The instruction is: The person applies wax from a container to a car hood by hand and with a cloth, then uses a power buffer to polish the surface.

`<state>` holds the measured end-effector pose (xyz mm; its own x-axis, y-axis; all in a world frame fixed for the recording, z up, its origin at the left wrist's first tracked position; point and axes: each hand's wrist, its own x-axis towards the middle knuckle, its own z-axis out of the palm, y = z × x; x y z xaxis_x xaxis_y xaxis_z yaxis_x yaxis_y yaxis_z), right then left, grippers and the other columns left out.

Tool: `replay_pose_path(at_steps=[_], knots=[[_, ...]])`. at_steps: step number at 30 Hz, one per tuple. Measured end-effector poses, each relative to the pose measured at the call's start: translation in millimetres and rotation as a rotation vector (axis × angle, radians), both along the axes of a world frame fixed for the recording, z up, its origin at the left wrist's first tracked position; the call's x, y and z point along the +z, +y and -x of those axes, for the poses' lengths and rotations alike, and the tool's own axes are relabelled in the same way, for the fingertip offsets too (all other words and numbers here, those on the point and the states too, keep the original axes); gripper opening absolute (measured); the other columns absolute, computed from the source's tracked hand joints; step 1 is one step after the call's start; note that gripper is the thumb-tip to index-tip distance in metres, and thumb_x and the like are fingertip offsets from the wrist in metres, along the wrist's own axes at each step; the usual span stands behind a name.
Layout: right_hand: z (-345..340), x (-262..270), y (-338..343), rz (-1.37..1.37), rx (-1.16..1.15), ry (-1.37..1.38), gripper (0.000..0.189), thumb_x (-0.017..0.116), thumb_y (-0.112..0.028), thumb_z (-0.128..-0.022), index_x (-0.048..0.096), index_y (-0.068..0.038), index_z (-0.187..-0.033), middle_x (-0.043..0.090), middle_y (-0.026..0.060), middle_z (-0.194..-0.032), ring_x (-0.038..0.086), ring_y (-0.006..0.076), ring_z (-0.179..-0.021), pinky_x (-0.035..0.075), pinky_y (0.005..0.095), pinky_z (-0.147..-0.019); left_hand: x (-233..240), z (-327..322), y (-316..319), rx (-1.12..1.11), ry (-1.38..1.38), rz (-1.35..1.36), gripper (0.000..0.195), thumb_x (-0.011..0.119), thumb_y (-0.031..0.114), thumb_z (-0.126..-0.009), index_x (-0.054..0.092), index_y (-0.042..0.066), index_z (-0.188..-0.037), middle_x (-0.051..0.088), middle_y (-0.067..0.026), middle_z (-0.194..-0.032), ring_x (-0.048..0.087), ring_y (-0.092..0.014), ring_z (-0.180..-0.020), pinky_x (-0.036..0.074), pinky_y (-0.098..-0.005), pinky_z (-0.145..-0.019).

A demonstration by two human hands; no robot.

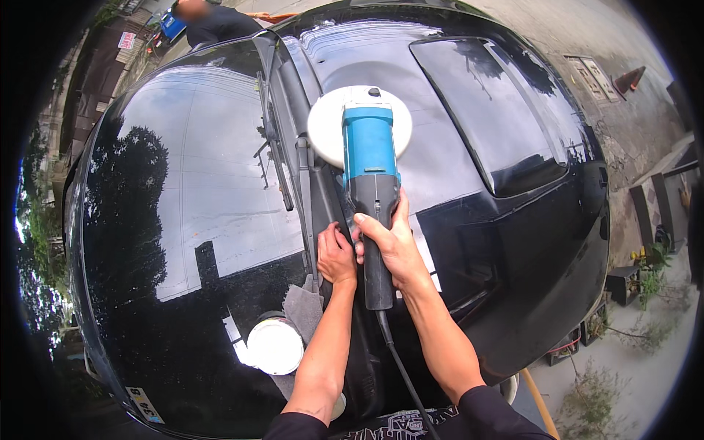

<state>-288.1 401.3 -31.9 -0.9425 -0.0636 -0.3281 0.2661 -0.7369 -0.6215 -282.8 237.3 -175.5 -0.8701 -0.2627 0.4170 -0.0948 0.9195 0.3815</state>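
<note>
My right hand [404,247] grips the black handle of a teal-and-black rotary polisher [369,143]. A round white polishing pad [324,129] shows beneath its head, over the glossy black car hood [352,60]. Whether the pad touches the paint cannot be made out. From the handle's end a black power cord [399,366] runs towards my body. My left hand [336,256] rests with curled fingers on the black cowl at the windshield's base, just left of the handle. Whether it grips anything is hidden.
A white-topped round tub [275,346] stands by a grey cloth [303,308] near the windshield [220,165]. Wiper arms [275,148] lie along the glass. A raised hood scoop [489,110] is to the right. Another person [220,25] is beyond the car; potted plants [624,283] stand at right.
</note>
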Motion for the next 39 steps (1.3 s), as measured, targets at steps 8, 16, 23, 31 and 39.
replay_pose_path(at_steps=[8,16,23,31,39], knots=[[-6.6,6.1,0.7,0.098,0.118,0.026,0.109,0.074,-0.014,-0.091,-0.009,-0.003,-0.161,0.063,0.0096,-0.090,0.061,0.0132,-0.064,0.055,0.0294,-0.057,13.5,-4.2,-1.6,-0.032,-0.115,-0.106,0.026,0.065,0.021,-0.093,0.067,0.015,-0.118,0.069,-0.0073,-0.108,0.069,-0.033,-0.097,0.056,-0.0451,-0.078],[-16.3,8.8,34.5,-0.036,-0.003,-0.063,0.092,0.074,-0.020,-0.093,0.008,-0.014,-0.157,0.063,0.0096,-0.089,0.063,0.0139,-0.062,0.056,0.0306,-0.053,-1.4,3.2,-9.5,0.027,0.005,0.106,0.018,0.060,0.016,-0.098,0.070,0.017,-0.113,0.071,-0.0042,-0.102,0.071,-0.030,-0.090,0.056,-0.0437,-0.074],[0.8,2.9,50.7,-0.001,-0.090,-0.061,0.101,0.075,-0.022,-0.093,-0.002,-0.012,-0.158,0.062,0.0107,-0.090,0.063,0.0150,-0.063,0.055,0.0316,-0.052,0.5,6.0,-6.3,0.016,0.031,0.104,0.018,0.060,0.016,-0.099,0.071,0.018,-0.113,0.071,-0.0036,-0.103,0.071,-0.031,-0.089,0.055,-0.0442,-0.073],[33.3,2.5,23.5,0.019,-0.024,0.031,0.091,0.079,-0.028,-0.090,0.015,-0.012,-0.153,0.064,0.0085,-0.089,0.064,0.0135,-0.064,0.056,0.0291,-0.054,3.9,3.1,-2.9,0.027,0.007,0.101,0.018,0.061,0.013,-0.098,0.070,0.015,-0.113,0.071,-0.0063,-0.103,0.070,-0.030,-0.092,0.055,-0.0436,-0.076],[67.4,1.0,28.1,0.001,0.039,0.044,0.082,0.080,-0.030,-0.089,0.024,-0.012,-0.145,0.063,0.0088,-0.089,0.064,0.0128,-0.063,0.057,0.0294,-0.053,3.1,3.2,-5.3,0.011,-0.015,0.091,0.020,0.059,0.016,-0.099,0.070,0.015,-0.116,0.071,-0.0061,-0.105,0.070,-0.032,-0.093,0.055,-0.0438,-0.076]])
